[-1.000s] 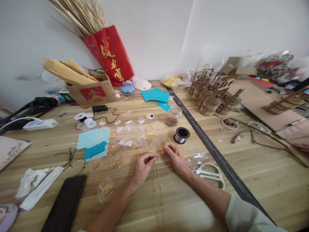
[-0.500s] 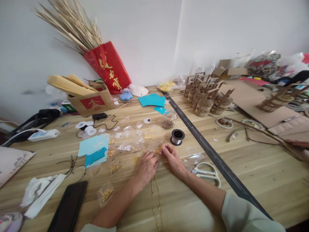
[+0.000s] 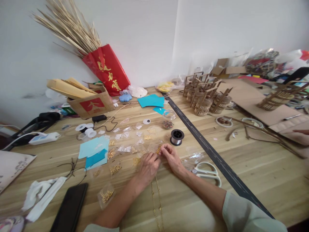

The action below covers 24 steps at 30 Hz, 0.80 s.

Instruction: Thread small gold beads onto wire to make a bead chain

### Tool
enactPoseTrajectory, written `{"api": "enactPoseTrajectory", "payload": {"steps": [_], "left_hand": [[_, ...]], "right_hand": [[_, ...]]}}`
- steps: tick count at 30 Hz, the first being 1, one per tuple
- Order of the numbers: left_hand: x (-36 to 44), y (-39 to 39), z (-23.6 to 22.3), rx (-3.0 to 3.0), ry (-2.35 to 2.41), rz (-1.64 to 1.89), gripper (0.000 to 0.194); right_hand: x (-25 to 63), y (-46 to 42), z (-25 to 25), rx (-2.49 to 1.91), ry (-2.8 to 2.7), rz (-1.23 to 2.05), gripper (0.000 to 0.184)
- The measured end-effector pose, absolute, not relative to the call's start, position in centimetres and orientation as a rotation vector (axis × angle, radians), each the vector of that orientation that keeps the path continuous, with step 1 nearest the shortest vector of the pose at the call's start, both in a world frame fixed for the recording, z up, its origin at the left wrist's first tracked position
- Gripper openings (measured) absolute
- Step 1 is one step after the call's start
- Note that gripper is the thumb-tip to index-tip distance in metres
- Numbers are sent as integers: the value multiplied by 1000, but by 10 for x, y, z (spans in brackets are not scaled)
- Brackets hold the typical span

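My left hand [image 3: 150,165] is closed with its fingers curled down. A thin gold chain [image 3: 153,197] runs out from under it in two strands towards me. My right hand [image 3: 171,157] is closed in a pinch just beside it, the fingertips of both almost meeting. What lies between the right fingertips is too small to make out. Just beyond them is a small bag of gold beads [image 3: 158,149]. More bags of gold findings [image 3: 116,169] and silver pieces [image 3: 124,149] lie to the left. A spool of clear line [image 3: 177,137] stands beyond my right hand.
White-handled scissors [image 3: 208,174] lie right of my right forearm, near a black strip [image 3: 212,154]. At left are a phone [image 3: 70,206] and blue paper [image 3: 94,148]. Small woven baskets [image 3: 204,101] stand at back right. Another person's hand [image 3: 301,137] shows at the right edge.
My left hand has shifted slightly right, closer to my right fingertips. The other person's hand at the right edge has moved a little. The view has tilted slightly.
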<state>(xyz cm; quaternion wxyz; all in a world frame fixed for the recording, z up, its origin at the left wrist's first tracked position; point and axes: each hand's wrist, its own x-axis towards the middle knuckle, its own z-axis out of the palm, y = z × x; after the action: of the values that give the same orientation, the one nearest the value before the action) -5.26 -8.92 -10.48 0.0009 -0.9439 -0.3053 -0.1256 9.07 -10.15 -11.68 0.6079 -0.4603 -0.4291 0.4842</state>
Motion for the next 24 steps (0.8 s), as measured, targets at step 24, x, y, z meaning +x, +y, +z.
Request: {"api": "enactPoseTrajectory", "payload": {"steps": [24], "left_hand": [[-59, -87, -101, -3168, -1224, -635, 18]], "right_hand": [[92, -101, -118, -1088, -1002, 1109, 32]]}}
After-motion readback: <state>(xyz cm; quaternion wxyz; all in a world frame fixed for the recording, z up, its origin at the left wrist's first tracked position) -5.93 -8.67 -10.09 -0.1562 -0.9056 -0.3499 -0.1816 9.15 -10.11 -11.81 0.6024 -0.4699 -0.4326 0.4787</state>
